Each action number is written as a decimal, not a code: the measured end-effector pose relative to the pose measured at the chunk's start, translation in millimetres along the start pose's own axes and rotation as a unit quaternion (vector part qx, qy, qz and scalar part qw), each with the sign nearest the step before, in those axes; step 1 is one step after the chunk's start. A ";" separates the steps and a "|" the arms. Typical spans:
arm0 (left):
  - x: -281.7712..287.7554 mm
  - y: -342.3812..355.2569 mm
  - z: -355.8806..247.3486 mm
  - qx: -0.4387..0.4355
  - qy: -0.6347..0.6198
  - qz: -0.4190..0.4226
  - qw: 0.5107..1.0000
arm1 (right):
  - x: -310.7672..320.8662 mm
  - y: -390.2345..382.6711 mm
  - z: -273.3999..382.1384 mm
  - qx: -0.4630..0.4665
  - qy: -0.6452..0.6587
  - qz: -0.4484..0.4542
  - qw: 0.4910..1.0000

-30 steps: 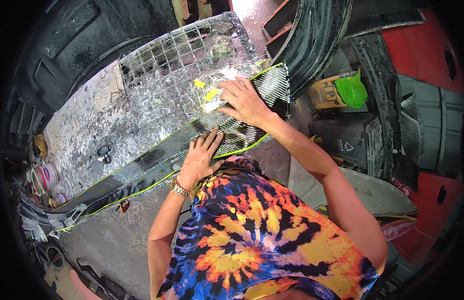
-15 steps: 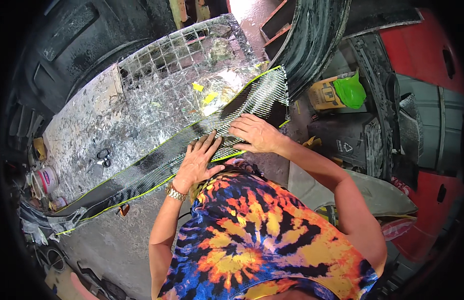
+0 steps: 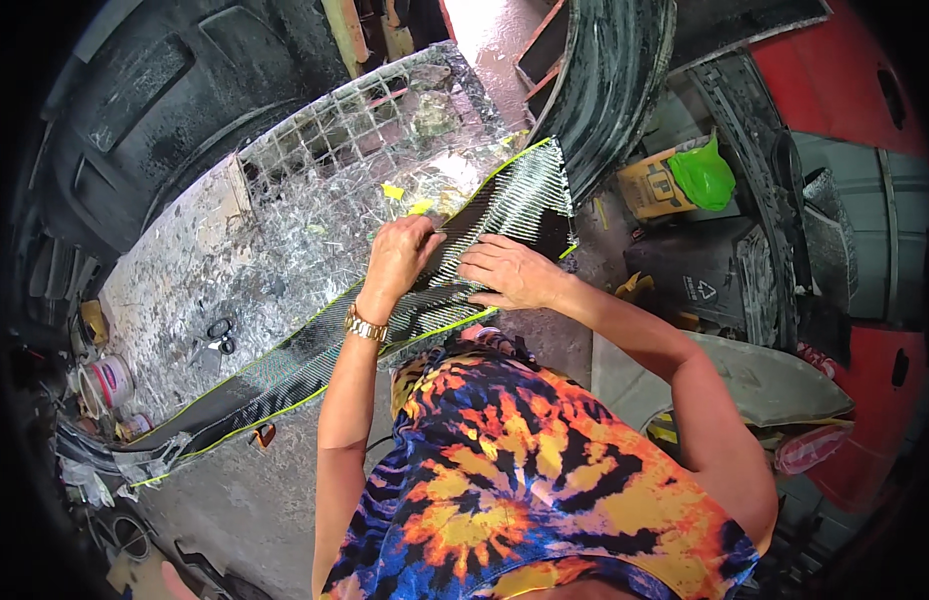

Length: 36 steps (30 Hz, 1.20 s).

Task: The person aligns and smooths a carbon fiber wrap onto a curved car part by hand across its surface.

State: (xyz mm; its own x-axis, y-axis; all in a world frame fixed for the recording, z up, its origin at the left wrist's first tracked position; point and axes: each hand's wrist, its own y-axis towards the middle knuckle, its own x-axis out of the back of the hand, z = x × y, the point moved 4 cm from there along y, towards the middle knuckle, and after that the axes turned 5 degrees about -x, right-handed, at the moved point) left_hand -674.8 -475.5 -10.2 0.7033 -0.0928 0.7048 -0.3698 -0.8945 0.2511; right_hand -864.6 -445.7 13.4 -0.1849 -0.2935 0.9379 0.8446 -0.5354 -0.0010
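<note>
A long strip of black woven carbon-like fabric (image 3: 516,191) with yellow edges runs diagonally across the scuffed bench (image 3: 194,280). My left hand (image 3: 404,253), a metal watch at its wrist, has curled fingers closed at the strip's upper edge and seems to pinch it. My right hand (image 3: 509,274) lies open on the fabric just right of it, fingers slightly spread. Small yellow scraps (image 3: 392,191) sit above my left hand. Black-handled scissors (image 3: 220,336) rest on the bench at the left.
Tubs (image 3: 110,381) stand at the bench's left end, near a metal grid (image 3: 324,117) at the back. A large black moulded part (image 3: 184,70), a curved black piece (image 3: 614,80), a cardboard box with green bag (image 3: 647,193), a grey panel (image 3: 764,385) and red panels (image 3: 869,420) surround the bench.
My right hand came down and towards me onto the fabric, then stayed there. My left hand moved from lying spread on the strip up to its far edge, fingers now curled.
</note>
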 end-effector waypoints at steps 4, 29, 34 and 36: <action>-1.2 5.0 -1.5 0.030 -0.018 0.019 0.999 | 0.7 2.3 -1.2 -0.005 0.005 0.012 1.000; -11.8 35.4 -4.9 0.122 -0.005 0.093 0.988 | -1.0 14.5 -9.8 0.001 0.013 0.058 0.998; 29.1 9.9 -32.2 -0.052 0.045 -0.117 0.991 | -1.6 15.8 -6.3 0.007 0.013 0.067 0.998; 36.4 -23.8 -38.2 -0.027 -0.003 -0.110 0.994 | 1.2 10.4 -10.6 0.018 0.002 0.012 1.000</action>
State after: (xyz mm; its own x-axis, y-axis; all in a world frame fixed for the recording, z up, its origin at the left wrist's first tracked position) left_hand -663.6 -440.9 34.8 0.7745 0.0993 0.6248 -0.2382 -0.8692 0.4333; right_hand -861.4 -460.0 10.8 -0.1666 -0.3100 0.9360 0.8660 -0.4999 -0.0114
